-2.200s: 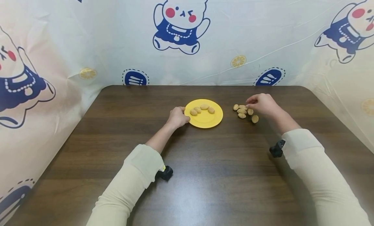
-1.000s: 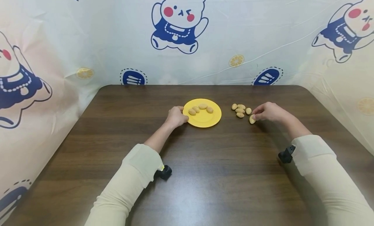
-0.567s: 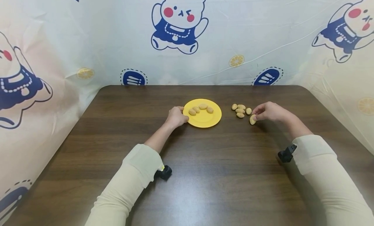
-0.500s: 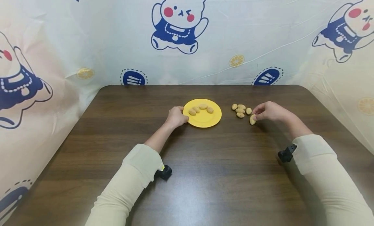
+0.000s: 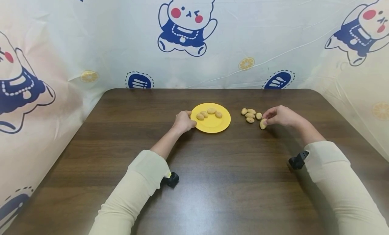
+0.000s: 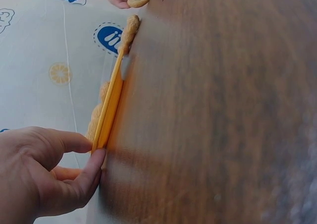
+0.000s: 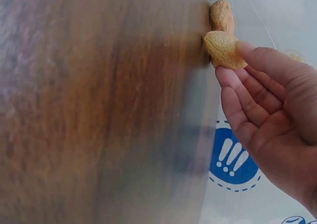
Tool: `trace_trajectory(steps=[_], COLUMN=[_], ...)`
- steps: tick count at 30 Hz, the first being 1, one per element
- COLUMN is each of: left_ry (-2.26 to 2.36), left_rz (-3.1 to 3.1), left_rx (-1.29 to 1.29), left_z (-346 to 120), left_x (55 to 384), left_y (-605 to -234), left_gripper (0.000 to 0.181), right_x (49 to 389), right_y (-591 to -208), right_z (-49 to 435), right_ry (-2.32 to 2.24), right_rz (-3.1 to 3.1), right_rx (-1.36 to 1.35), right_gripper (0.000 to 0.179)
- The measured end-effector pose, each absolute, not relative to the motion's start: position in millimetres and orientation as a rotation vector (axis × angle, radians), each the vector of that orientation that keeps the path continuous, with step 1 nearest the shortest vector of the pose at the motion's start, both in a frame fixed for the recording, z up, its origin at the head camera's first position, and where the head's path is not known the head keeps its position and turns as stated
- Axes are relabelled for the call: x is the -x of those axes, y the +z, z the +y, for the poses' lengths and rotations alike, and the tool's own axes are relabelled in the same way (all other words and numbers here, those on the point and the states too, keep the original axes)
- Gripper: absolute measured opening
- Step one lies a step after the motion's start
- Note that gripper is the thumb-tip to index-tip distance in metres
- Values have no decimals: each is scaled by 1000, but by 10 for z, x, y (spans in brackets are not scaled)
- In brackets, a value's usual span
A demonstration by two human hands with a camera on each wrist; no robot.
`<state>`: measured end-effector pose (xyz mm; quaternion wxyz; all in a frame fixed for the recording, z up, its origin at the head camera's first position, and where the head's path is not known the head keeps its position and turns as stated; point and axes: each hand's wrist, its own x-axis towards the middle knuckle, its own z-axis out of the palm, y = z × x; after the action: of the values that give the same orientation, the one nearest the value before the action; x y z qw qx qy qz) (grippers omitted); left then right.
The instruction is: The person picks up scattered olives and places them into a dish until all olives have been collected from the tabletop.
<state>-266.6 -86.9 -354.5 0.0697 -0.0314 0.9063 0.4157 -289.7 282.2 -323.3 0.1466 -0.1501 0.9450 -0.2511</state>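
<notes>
In the head view my left hand (image 5: 184,122) pinches the left rim of a round yellow plate (image 5: 212,126). Its thumb and fingers lie on either side of the rim in the left wrist view. Several tan, almond-shaped nuts in their shells (image 5: 211,110) lie on the plate. Further right, my right hand (image 5: 281,116) pinches another nut (image 7: 225,49) between thumb and fingertips, tilted at the tabletop; I cannot tell whether it touches the wood. Just left of that hand a small group of similar nuts (image 5: 250,115) lies loose on the table.
The dark brown wooden table (image 5: 212,181) carries the plate and nuts near its far side. A pale printed curtain (image 5: 228,35) rises behind its far edge and along both sides. Black wrist cameras (image 5: 173,180) hang under both sleeves.
Since the earliest frame my right hand has shifted from above the nut group toward the viewer and right, and now pinches the nearest nut. Over the last second both hands stay nearly still.
</notes>
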Motion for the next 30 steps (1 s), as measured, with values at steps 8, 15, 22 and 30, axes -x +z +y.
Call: trace_trajectory(steps=[8, 15, 22, 30], left_ry=[1255, 1247, 1236, 1245], left_rz=[2719, 2728, 2729, 2724], left_rx=[97, 95, 106, 105], left_z=[-870, -870, -864, -866], left_x=[2666, 2674, 2668, 2672], left_y=[-3543, -3548, -3541, -3540], left_gripper=[60, 59, 59, 60], right_x=[2909, 2903, 2921, 2970], right_y=[-3213, -3195, -3198, -3213], right_z=[2795, 2710, 2617, 2519], right_ry=[-731, -764, -810, -857], right_rz=[2750, 2772, 2770, 2755], right_rx=[425, 454, 430, 416], right_gripper=[30, 29, 29, 30])
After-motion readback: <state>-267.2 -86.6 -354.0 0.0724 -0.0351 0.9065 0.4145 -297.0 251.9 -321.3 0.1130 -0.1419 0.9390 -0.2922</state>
